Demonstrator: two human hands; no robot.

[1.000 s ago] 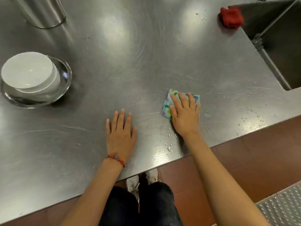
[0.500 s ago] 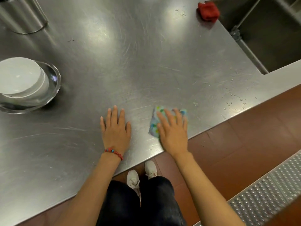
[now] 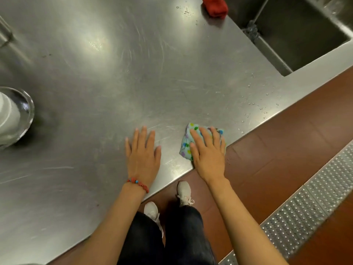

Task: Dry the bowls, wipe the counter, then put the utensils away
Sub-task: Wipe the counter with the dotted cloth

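The table (image 3: 118, 77) is scratched steel, droplets by its near edge. Against that edge, the right hand (image 3: 208, 155) presses a patterned cloth (image 3: 186, 144) with straight fingers; beside it the left hand (image 3: 143, 155) lies flat, fingers straight.

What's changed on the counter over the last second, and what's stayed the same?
The right hand has slid the patterned cloth toward the counter's front edge, over the droplets that lay near it; drops further right remain. Nothing was picked up or released. The left hand still lies flat beside it, the red cloth still sits by the sink, and the white bowl remains in the glass bowl.
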